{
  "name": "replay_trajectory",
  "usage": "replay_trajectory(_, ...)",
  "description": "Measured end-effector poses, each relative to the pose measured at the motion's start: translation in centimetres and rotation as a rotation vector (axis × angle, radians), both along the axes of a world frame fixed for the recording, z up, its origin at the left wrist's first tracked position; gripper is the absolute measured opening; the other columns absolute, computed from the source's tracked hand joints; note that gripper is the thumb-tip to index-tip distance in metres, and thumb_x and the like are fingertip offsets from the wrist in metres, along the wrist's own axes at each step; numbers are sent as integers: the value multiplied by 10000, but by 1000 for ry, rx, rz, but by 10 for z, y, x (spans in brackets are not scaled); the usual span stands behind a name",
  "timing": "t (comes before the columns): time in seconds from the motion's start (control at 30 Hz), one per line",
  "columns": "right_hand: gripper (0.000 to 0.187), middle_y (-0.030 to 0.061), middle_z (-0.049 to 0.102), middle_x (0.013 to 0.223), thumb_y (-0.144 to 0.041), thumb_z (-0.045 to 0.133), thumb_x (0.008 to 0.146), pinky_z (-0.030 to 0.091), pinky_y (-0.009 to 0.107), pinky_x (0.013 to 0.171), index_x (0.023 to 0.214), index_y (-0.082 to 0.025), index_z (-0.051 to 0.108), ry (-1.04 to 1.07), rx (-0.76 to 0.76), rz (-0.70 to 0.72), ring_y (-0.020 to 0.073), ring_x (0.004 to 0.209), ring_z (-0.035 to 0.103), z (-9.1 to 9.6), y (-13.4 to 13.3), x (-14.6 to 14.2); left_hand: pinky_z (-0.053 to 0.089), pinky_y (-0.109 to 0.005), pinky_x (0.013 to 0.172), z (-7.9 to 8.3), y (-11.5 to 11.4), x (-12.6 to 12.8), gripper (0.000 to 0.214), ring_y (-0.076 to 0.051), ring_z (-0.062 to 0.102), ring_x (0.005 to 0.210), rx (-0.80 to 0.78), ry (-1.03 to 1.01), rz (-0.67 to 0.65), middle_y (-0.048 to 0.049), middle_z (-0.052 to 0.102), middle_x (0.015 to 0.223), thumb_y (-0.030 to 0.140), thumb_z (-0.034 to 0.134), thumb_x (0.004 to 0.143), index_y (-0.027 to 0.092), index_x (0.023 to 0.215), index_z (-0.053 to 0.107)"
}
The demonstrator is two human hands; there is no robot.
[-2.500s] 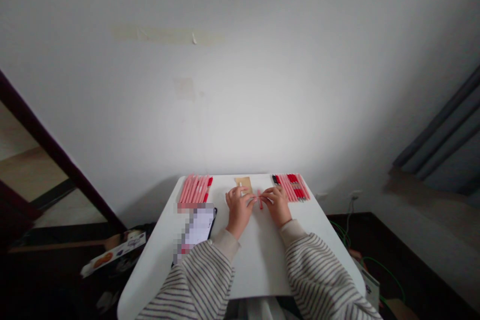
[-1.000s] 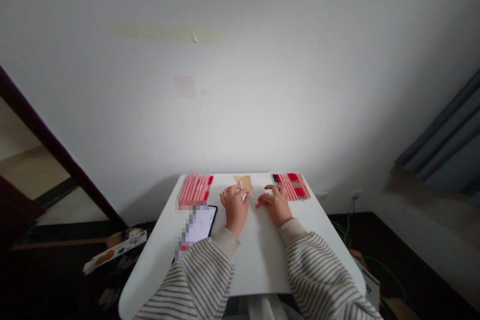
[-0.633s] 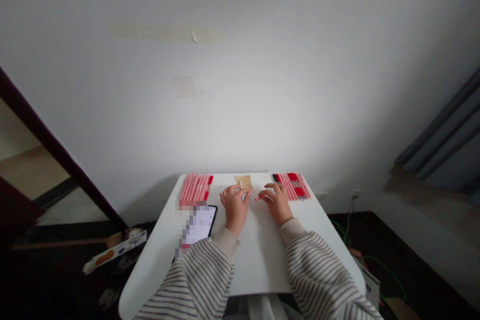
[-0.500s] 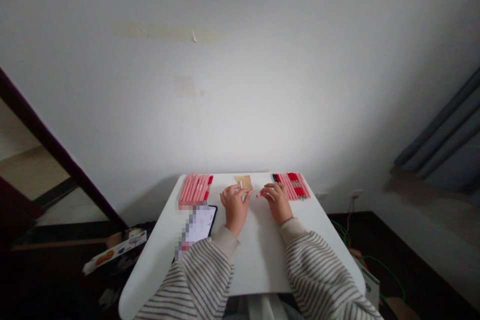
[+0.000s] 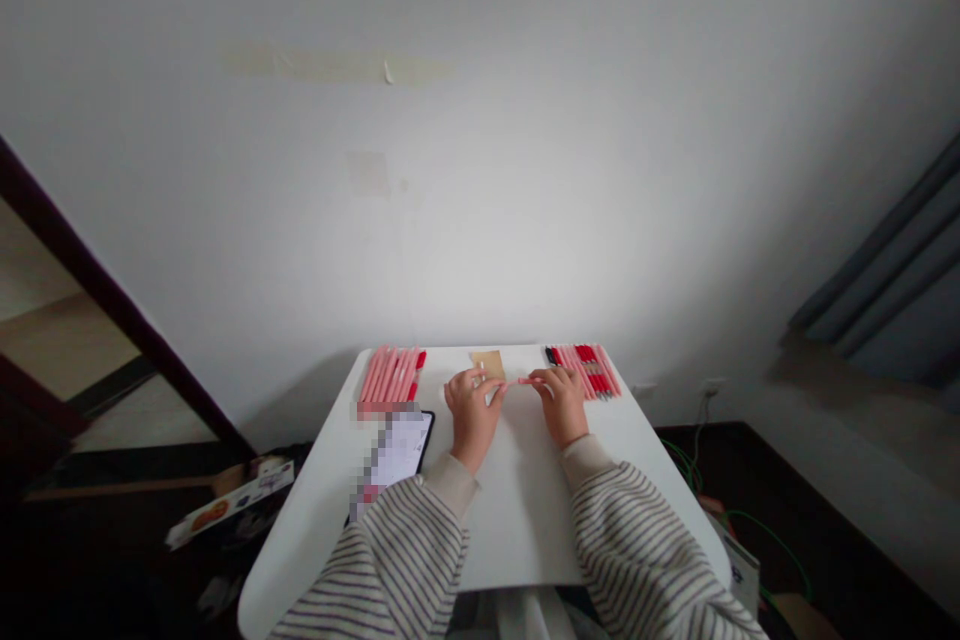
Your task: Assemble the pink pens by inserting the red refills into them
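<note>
Over the middle of the white table, my left hand [image 5: 472, 410] is closed in a pinch on a thin pale stick-like pen part [image 5: 511, 383]. A small white piece [image 5: 481, 368] shows at its upper fingers; whether they hold it I cannot tell. Opposite, my right hand [image 5: 561, 404] is closed around a pink pen barrel [image 5: 523, 381], whose end points left. The thin part meets the barrel's end, or nearly so, in the gap between my hands. Behind the left fingers lies a brown square of paper [image 5: 491, 361], partly covered.
Pink pens with some red ones [image 5: 390, 375] lie in a row at the table's back left. Another row of pink and red pens [image 5: 591, 372] lies at back right. A phone [image 5: 409, 445] rests beside my left forearm. A wall [image 5: 480, 250] stands behind the table [image 5: 517, 520].
The pink barrel in my right hand has tilted level and moved toward the left hand. The gap between it and the thin part has closed. My left hand has barely shifted.
</note>
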State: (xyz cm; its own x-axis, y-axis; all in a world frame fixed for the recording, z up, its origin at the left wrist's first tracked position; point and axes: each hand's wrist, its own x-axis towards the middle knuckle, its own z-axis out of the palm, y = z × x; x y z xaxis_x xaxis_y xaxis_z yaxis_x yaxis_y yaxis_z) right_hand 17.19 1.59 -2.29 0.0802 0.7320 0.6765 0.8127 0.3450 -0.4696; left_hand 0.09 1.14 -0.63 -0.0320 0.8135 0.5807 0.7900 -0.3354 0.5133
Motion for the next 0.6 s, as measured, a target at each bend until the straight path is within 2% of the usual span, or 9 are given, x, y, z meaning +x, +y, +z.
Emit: replay_trajectory(0.6, 169, 35, 679, 876, -325, 542, 893, 329, 357, 849, 904, -275, 703, -33, -23, 88, 224, 938, 476, 6, -5, -5, 332, -429, 957, 1, -2, 1, 132, -218, 475, 1064, -16, 1, -25, -39, 609, 1077, 365, 629, 791, 321, 865, 728)
